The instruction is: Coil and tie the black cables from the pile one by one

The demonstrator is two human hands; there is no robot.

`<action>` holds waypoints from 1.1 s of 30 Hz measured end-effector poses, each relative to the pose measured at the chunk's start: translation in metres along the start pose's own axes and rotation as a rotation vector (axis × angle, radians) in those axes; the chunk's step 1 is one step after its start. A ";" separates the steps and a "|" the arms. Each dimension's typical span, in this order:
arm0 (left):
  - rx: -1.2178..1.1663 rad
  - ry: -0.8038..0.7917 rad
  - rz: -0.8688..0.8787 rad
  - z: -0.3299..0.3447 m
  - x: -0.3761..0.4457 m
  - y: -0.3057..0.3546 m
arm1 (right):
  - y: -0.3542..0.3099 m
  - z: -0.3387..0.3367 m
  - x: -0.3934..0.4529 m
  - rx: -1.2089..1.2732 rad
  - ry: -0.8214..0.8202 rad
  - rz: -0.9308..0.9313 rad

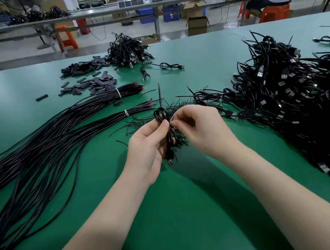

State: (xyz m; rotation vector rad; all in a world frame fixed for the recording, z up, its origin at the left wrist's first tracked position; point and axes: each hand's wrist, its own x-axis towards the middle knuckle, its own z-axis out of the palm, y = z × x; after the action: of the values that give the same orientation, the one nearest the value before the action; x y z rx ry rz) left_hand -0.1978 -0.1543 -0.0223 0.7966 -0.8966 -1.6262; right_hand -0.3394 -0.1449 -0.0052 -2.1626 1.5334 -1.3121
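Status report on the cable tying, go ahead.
Left hand grips coiled cable. Right hand pinches twist tie at it. Nothing in the way.

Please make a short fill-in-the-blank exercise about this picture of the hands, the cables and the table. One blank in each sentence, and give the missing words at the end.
1. The left hand grips a folded black cable while the ____ hand pinches a thin tie at it.
2. The table has a ____ surface.
3. The two long cable bundles are each bound with a ____ tie.
4. The big pile of cables with USB plugs lies on the person's ____ side.

Missing words: right; green; white; right
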 end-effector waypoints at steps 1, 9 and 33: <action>-0.035 0.013 -0.097 0.000 0.000 0.003 | 0.002 0.003 -0.001 -0.119 0.043 -0.147; -0.048 0.086 0.028 -0.004 0.001 -0.003 | 0.004 0.003 -0.002 0.203 0.028 0.204; -0.124 0.071 -0.212 -0.006 0.001 0.003 | 0.004 0.004 -0.005 -0.313 -0.002 -0.337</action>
State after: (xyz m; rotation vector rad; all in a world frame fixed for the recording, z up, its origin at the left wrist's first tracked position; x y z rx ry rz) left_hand -0.1915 -0.1563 -0.0222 0.8800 -0.6720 -1.8071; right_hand -0.3391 -0.1437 -0.0129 -2.7139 1.5055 -1.2218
